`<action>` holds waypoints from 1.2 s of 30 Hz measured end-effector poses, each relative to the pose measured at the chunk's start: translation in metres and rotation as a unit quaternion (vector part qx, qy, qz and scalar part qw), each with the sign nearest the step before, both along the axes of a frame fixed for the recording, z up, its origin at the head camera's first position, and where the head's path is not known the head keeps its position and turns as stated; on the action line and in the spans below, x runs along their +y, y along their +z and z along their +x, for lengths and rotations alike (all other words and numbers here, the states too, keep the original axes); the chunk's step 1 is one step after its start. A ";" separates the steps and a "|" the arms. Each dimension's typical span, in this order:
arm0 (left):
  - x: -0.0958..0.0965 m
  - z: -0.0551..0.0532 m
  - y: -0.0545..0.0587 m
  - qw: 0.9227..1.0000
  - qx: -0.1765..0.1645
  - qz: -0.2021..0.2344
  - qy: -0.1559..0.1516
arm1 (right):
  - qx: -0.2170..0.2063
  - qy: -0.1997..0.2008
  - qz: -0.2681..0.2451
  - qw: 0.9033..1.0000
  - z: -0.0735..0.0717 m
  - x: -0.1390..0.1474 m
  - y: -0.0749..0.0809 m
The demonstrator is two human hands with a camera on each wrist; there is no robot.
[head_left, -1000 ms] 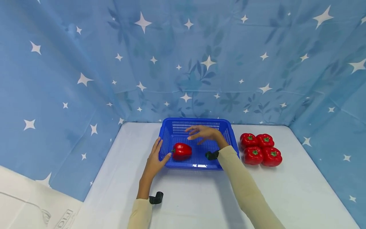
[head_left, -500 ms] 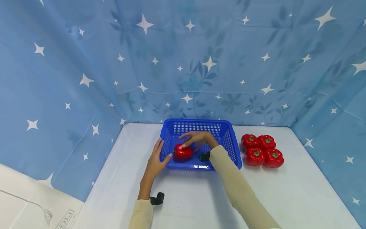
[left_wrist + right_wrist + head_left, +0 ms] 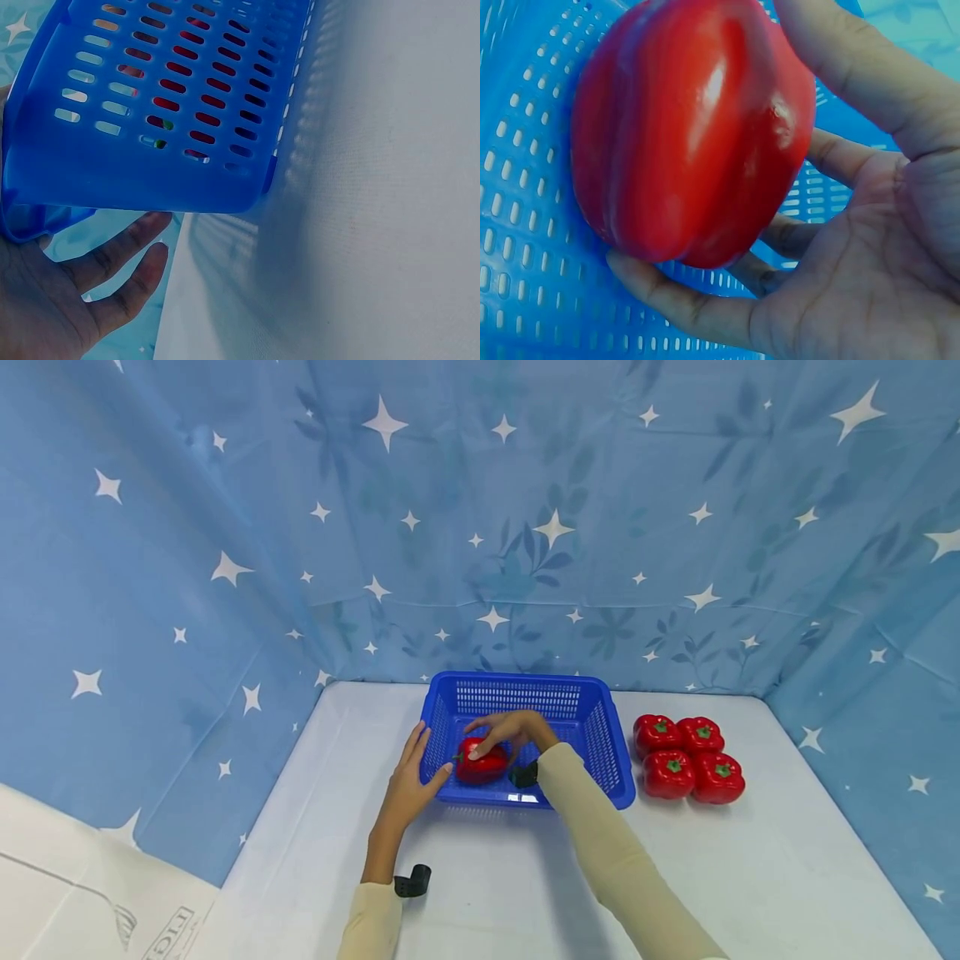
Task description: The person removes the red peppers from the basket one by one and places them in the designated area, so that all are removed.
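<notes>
A red bell pepper [image 3: 486, 770] with a green stem lies on its side in the left part of a blue plastic basket [image 3: 517, 677]. My right hand [image 3: 519, 727] reaches into the basket and grips this pepper. In the right wrist view the thumb is along one side of the bell pepper [image 3: 682, 127], and the fingers of the hand [image 3: 855, 255] curl under its far end. At the basket's left side, my left hand [image 3: 405, 792] rests by the rim, fingers straight and thumb spread. The left wrist view shows the pepper's red through slots in the basket wall [image 3: 135, 180].
Several red bell peppers [image 3: 670, 773] stand in a close cluster on the white table [image 3: 495, 885], right of the basket. A blue starry curtain [image 3: 480, 527] hangs behind and on both sides. A white printed box or sheet [image 3: 97, 885] shows at the lower left.
My right hand has moved left and down from above the middle of the basket and has taken hold of the bell pepper. The left hand stays at the rim.
</notes>
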State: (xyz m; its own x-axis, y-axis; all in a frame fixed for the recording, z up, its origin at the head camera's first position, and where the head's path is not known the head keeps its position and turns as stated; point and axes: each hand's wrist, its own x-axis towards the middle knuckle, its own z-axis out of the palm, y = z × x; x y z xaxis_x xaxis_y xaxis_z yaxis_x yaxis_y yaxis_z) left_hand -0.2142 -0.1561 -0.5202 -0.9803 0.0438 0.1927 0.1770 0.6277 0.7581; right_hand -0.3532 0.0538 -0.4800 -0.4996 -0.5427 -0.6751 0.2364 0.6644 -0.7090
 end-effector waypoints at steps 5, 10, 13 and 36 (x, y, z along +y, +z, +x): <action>-0.001 0.000 0.000 1.000 -0.001 -0.002 0.004 | 0.015 0.013 0.028 0.999 0.002 -0.006 0.001; -0.001 0.001 -0.001 1.000 -0.001 -0.001 0.006 | 0.023 0.023 0.050 0.998 0.004 -0.010 0.001; 0.000 0.001 -0.001 1.000 -0.001 -0.002 0.005 | 0.021 0.024 0.060 0.998 0.004 -0.012 0.002; -0.002 -0.003 0.000 1.000 -0.017 -0.006 -0.003 | 0.022 0.006 0.055 0.998 0.007 -0.012 0.008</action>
